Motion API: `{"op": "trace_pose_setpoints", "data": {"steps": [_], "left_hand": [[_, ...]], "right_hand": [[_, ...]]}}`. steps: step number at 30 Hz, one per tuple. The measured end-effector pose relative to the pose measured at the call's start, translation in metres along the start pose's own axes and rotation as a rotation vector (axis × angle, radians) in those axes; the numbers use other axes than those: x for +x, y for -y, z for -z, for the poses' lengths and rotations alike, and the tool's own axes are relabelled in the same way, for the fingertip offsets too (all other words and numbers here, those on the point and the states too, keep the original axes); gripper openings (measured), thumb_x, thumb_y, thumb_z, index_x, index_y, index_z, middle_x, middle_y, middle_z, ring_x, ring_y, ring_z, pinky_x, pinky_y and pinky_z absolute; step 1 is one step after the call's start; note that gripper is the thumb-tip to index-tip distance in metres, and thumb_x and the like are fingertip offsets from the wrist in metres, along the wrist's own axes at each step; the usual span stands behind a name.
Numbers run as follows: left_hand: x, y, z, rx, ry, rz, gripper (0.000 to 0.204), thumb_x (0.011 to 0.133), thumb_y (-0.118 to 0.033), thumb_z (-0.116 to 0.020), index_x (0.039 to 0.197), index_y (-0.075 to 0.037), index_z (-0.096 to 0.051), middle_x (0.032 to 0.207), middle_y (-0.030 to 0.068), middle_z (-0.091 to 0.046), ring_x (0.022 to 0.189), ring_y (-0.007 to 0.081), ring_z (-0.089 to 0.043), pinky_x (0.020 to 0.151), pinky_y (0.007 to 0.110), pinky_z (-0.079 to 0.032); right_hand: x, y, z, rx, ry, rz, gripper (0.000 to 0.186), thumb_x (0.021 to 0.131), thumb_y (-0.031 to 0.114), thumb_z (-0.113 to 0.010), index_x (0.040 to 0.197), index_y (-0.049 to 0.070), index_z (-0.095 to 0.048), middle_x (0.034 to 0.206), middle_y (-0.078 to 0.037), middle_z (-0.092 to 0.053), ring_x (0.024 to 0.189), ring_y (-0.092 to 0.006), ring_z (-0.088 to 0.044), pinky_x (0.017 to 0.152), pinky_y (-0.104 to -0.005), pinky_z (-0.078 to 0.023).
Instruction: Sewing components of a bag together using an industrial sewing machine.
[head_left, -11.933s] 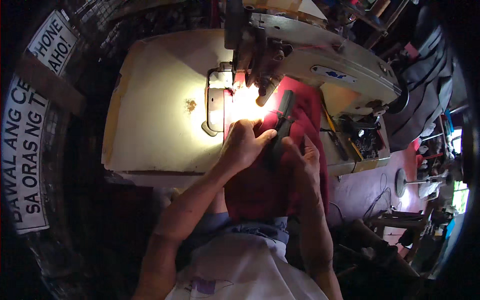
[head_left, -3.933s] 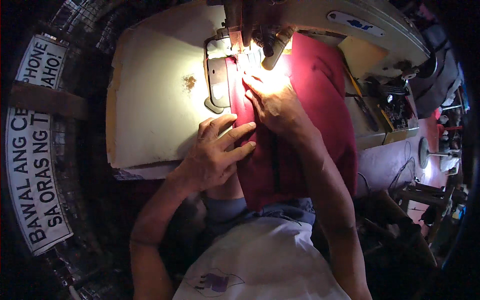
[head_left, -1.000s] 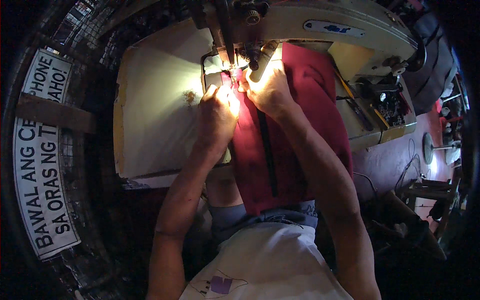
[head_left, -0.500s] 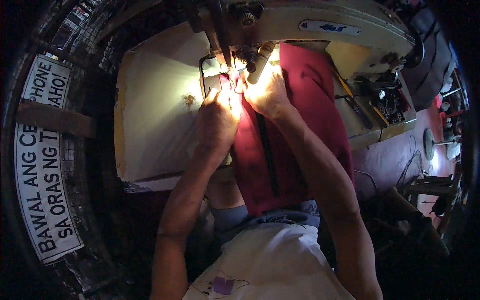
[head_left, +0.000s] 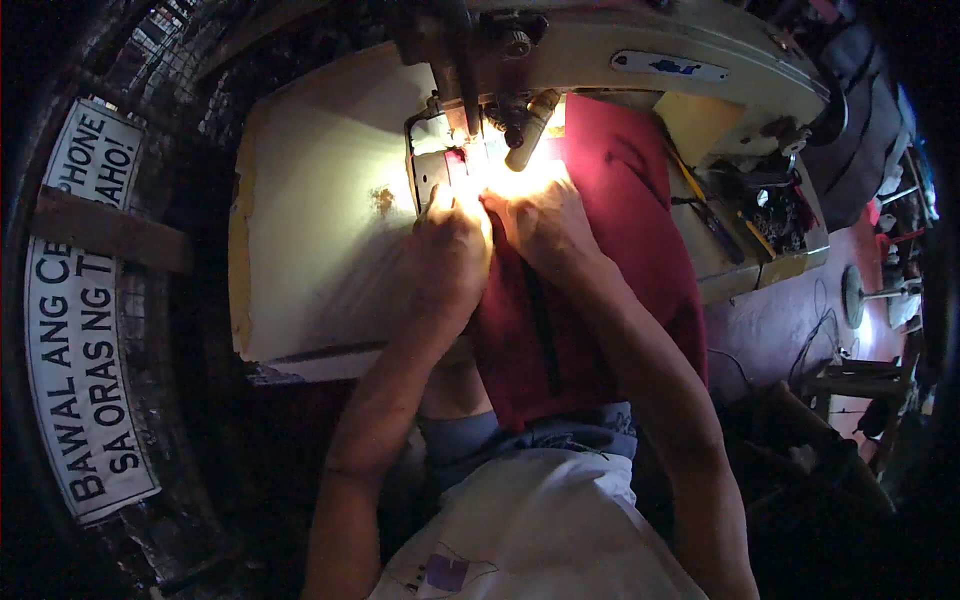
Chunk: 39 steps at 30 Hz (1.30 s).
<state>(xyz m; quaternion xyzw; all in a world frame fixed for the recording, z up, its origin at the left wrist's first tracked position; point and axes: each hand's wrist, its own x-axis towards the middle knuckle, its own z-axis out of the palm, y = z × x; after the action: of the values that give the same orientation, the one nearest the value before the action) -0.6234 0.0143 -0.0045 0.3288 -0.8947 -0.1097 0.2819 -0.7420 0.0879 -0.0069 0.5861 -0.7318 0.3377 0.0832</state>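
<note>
Dark red cloth runs from under the head of a sewing machine down over my lap. A narrow black strip lies lengthwise on it. Just in front of the needle area, my left hand has its fingers closed on the cloth's left edge. Close beside it, my right hand pinches the same cloth, knuckles up. Strong glare from a small lamp washes out the fingertips and the stitching spot.
Left of the machine spreads a worn pale tabletop. To the right lie a yellow pencil-like tool, dark scissors-like tools and a tray of dark small items. A printed sign stands far left, behind a wooden slat.
Both hands have drawn back slightly toward me from the needle, my right hand more clearly. The view has shifted a little; the cloth lies much as before.
</note>
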Motion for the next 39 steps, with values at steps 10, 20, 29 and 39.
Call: {"op": "trace_pose_setpoints", "data": {"steps": [10,20,29,39], "left_hand": [[-0.015,-0.002,0.002,0.223,-0.002,-0.202,0.017,0.080,-0.010,-0.066,0.095,-0.003,-0.063,0.092,0.0122,-0.061,0.081,0.0282,-0.066,0.064,0.040,-0.057],[0.001,0.037,0.022,-0.114,0.098,-0.351,0.027,0.085,-0.018,-0.065,0.105,-0.001,-0.064,0.113,0.0166,-0.059,0.107,0.0317,-0.058,0.094,0.043,-0.047],[0.031,0.073,0.033,-0.069,0.199,-0.804,0.028,0.089,-0.022,-0.063,0.106,-0.001,-0.067,0.118,0.0149,-0.063,0.116,0.0288,-0.057,0.099,0.046,-0.043],[0.037,0.069,0.030,-0.165,0.212,-0.715,0.029,0.085,-0.022,-0.066,0.102,0.001,-0.069,0.119,0.0143,-0.064,0.117,0.0287,-0.057,0.095,0.048,-0.044]], "right_hand": [[-0.013,-0.001,0.012,0.098,0.056,0.129,0.032,0.088,0.013,-0.054,0.118,0.008,-0.064,0.109,-0.014,-0.064,0.104,-0.0338,-0.058,0.090,-0.0459,-0.046],[-0.011,-0.001,0.016,0.069,0.163,0.135,0.044,0.083,0.003,-0.058,0.126,0.011,-0.063,0.119,-0.012,-0.062,0.105,-0.0345,-0.058,0.088,-0.0456,-0.045],[-0.009,0.003,0.025,0.016,0.253,0.146,0.055,0.079,0.005,-0.059,0.134,0.010,-0.057,0.122,-0.011,-0.061,0.104,-0.0318,-0.057,0.090,-0.0446,-0.042],[0.003,-0.001,0.026,-0.044,0.300,0.155,0.054,0.080,0.006,-0.059,0.133,0.007,-0.058,0.117,-0.015,-0.063,0.105,-0.0334,-0.057,0.090,-0.0460,-0.042]]}}
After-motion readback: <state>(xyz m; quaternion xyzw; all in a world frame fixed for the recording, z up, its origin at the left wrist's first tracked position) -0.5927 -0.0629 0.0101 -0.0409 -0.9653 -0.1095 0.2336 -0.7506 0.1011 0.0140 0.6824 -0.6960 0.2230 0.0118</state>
